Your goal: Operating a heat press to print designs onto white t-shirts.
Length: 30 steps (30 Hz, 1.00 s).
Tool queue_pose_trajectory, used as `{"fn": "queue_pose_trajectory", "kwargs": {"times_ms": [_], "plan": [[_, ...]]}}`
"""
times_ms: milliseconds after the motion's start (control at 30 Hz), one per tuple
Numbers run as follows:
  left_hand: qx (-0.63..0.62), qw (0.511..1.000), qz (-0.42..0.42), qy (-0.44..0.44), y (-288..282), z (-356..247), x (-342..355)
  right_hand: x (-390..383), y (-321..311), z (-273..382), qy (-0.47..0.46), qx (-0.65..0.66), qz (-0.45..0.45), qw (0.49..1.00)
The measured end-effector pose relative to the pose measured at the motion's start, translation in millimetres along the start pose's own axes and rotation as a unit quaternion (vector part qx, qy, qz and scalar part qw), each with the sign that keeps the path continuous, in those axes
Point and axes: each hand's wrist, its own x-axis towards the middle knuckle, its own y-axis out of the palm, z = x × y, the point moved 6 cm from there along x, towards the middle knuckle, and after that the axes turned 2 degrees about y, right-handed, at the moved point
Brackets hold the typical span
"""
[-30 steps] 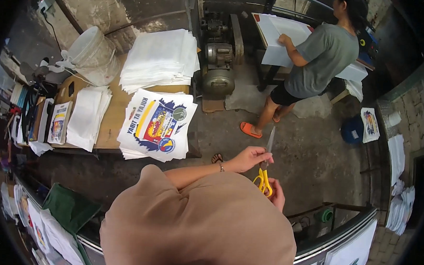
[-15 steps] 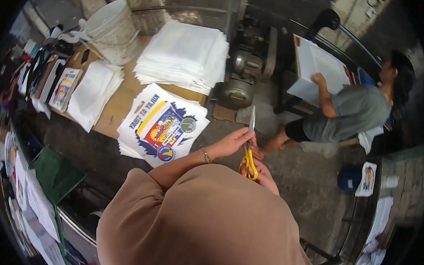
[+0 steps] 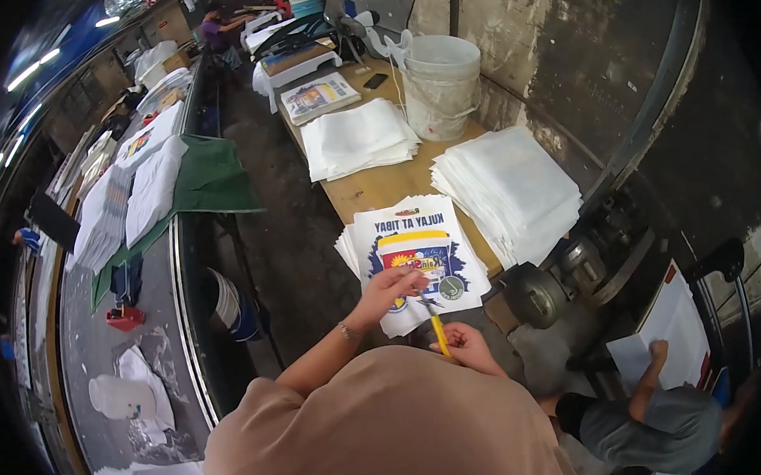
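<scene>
A pair of yellow-handled scissors [image 3: 440, 335] is held in front of my body. My right hand [image 3: 471, 347] is closed round the handle. The fingers of my left hand [image 3: 388, 294] are pinched together at the tip of the metal blades. Just beyond them lies a stack of white sheets [image 3: 468, 281], printed with a colourful bucket picture, at the near end of the wooden table [image 3: 353, 195]. My left hand covers part of the print. A thick pile of blank white sheets [image 3: 512, 188] sits behind to the right, and a smaller blank pile [image 3: 360, 137] farther left.
A dirty white bucket [image 3: 440, 90], a dark phone [image 3: 376, 82] and another printed stack [image 3: 319, 97] are on the table. A motor [image 3: 537, 293] stands on the floor at right, near a person in grey [image 3: 654, 428]. Left runs a long table [image 3: 148, 311] with a green cloth [image 3: 212, 173].
My view has swung left, bringing the long table into sight. The scissors are now in front of the printed stack, and my left fingers have slid toward the blade tips.
</scene>
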Motion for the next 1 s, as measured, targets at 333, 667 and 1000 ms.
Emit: {"fn": "queue_pose_trajectory", "kwargs": {"times_ms": [333, 667, 1000], "plan": [[-0.156, 0.977, -0.143, -0.003, 60, 20, -7, -59, -51, -5, -0.072, -0.111, -0.029, 0.991], [-0.286, 0.953, -0.006, -0.099, 199, 45, 49, -153, -98, -12, -0.101, -0.042, -0.208, 0.972], [-0.278, 0.945, 0.045, -0.167, 255, 58, 47, -203, -105, -22, -0.112, 0.016, -0.311, 0.944]]}}
